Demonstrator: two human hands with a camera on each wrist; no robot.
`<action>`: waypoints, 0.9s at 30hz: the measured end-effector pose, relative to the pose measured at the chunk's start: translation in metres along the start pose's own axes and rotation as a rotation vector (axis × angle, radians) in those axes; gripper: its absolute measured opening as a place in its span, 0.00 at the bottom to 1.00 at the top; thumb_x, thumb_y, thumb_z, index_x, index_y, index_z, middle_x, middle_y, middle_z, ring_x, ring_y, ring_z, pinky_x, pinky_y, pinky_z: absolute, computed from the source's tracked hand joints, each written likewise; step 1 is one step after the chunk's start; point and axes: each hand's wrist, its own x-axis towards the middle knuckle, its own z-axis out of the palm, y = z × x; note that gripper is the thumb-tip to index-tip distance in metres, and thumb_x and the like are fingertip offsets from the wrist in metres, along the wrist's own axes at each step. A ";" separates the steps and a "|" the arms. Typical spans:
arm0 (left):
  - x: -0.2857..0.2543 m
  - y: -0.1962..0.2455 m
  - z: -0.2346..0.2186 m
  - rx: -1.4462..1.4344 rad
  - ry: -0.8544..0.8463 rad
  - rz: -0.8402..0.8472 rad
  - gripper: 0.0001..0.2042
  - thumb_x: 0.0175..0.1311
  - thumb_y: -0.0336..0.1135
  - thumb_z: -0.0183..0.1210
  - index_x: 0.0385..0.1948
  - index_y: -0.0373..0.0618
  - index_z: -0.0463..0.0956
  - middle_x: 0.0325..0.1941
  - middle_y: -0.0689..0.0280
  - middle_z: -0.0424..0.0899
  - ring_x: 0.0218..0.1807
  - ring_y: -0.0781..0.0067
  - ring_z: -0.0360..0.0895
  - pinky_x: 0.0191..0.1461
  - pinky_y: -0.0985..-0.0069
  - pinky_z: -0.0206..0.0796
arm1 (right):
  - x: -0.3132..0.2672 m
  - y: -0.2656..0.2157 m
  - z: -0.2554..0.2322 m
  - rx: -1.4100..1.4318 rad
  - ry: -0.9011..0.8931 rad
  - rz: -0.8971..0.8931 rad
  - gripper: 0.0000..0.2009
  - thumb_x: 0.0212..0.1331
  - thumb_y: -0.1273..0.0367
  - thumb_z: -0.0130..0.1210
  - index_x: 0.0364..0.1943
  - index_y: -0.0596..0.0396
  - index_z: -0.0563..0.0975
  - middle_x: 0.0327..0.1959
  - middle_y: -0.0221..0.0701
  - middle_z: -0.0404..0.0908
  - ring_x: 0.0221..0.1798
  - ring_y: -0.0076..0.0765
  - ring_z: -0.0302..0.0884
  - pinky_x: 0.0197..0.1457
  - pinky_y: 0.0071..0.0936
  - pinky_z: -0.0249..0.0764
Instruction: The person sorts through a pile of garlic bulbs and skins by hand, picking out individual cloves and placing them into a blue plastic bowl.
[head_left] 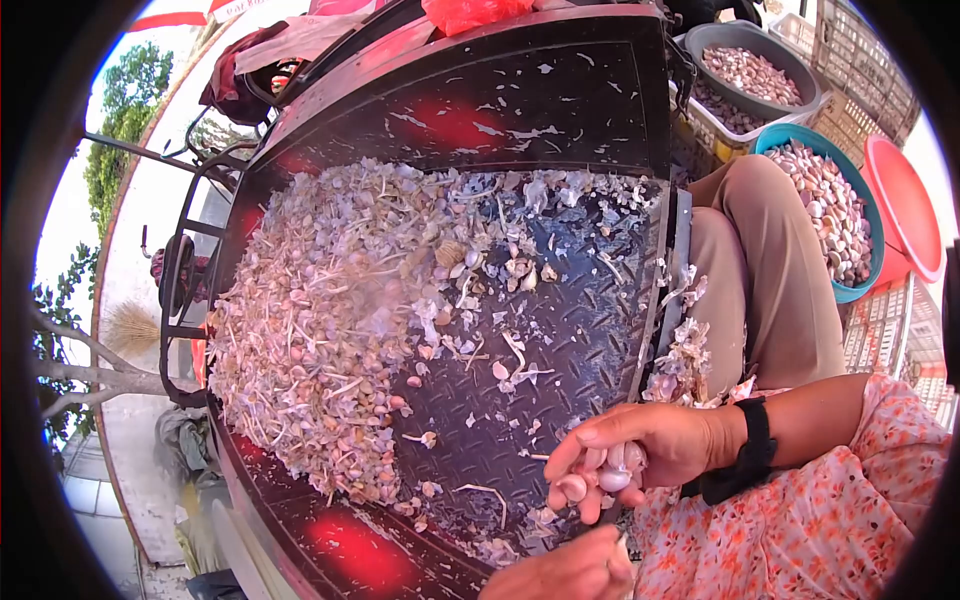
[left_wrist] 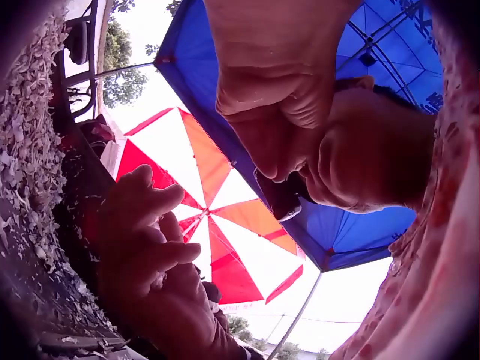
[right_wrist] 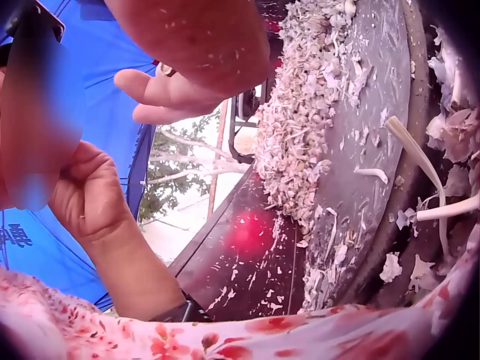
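Note:
In the head view my right hand [head_left: 665, 440] is cupped, palm up, with its fingers curled round several garlic cloves [head_left: 614, 480]. Just below it, my left hand [head_left: 560, 575] has curled fingers, a small pale piece [head_left: 623, 548] pinched at their tips; what it is I cannot tell. The left wrist view has my left hand [left_wrist: 270, 82] large at the top, the cupped right hand [left_wrist: 157, 277] lower left. In the right wrist view, the right hand [right_wrist: 187, 52] hides most of its cloves, while the left hand [right_wrist: 90, 195] is bent beside it.
A large heap of garlic and skins [head_left: 330, 300] lies on the dark metal bed [head_left: 560, 350], left of my hands. Beyond the knees [head_left: 760, 200] stand a teal basin of cloves [head_left: 825, 215], a grey tub [head_left: 690, 40] and a red basin [head_left: 900, 200].

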 end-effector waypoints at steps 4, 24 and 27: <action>-0.038 -0.019 -0.034 0.951 0.709 -1.186 0.09 0.55 0.22 0.55 0.38 0.33 0.79 0.33 0.52 0.82 0.31 0.68 0.80 0.35 0.78 0.72 | 0.015 0.009 -0.019 0.172 -0.023 0.000 0.17 0.64 0.60 0.46 0.47 0.59 0.72 0.41 0.37 0.78 0.34 0.27 0.78 0.20 0.15 0.66; -0.158 -0.082 -0.155 1.097 -0.140 -1.795 0.07 0.51 0.32 0.60 0.30 0.41 0.82 0.28 0.54 0.82 0.26 0.58 0.80 0.34 0.69 0.73 | -0.002 -0.018 -0.025 0.185 0.083 -0.219 0.13 0.61 0.64 0.48 0.42 0.59 0.74 0.37 0.39 0.79 0.28 0.26 0.76 0.19 0.16 0.66; -0.098 -0.063 -0.098 0.441 0.709 -1.579 0.08 0.52 0.23 0.60 0.34 0.31 0.79 0.27 0.60 0.82 0.28 0.74 0.80 0.32 0.82 0.71 | -0.008 -0.024 -0.023 0.187 0.114 -0.257 0.13 0.61 0.65 0.47 0.42 0.60 0.74 0.39 0.44 0.76 0.28 0.30 0.74 0.18 0.16 0.65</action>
